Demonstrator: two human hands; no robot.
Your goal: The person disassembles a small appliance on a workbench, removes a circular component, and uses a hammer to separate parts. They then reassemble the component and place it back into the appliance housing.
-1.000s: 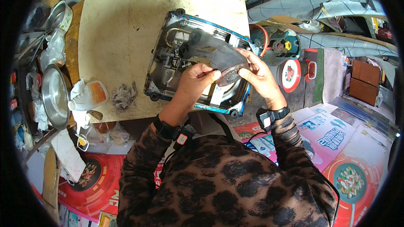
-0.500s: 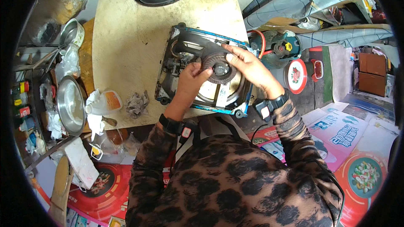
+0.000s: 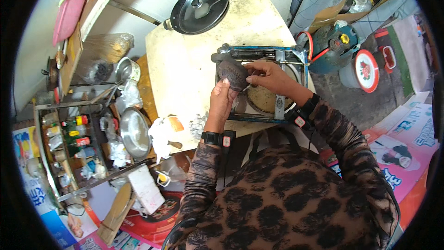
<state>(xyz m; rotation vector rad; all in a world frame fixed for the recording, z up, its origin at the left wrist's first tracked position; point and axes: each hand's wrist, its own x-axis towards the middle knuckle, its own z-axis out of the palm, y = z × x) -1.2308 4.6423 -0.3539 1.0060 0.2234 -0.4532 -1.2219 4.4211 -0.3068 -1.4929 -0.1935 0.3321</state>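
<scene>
Both my hands grip a dark metal burner piece point(image 3: 231, 68) with a rounded head and a short neck. My left hand point(image 3: 221, 99) holds it from below, thumb against its surface, while my right hand point(image 3: 270, 79) has thumb and fingers on its right side. The piece is over the left part of an opened blue-rimmed stove body point(image 3: 253, 51), whose inside shows a stained round plate point(image 3: 262, 100) and a metal crossbar. The stove rests on a worn pale tabletop point(image 3: 175, 65). Left of my left hand lie a crumpled rag point(image 3: 198, 125) and a white plastic jug point(image 3: 164, 127).
A lidded black pan point(image 3: 199, 9) sits at the table's back. At left stand a steel basin point(image 3: 135, 133) and a rack of bottles point(image 3: 76, 141). At right are a green gas cylinder point(image 3: 334, 51) with a red hose and a bucket topped by a red-rimmed lid point(image 3: 366, 71).
The burner piece has been turned over, its ringed face no longer toward the camera, and shifted toward the stove's left side. The view has swung, showing more of the rack and shelf at left.
</scene>
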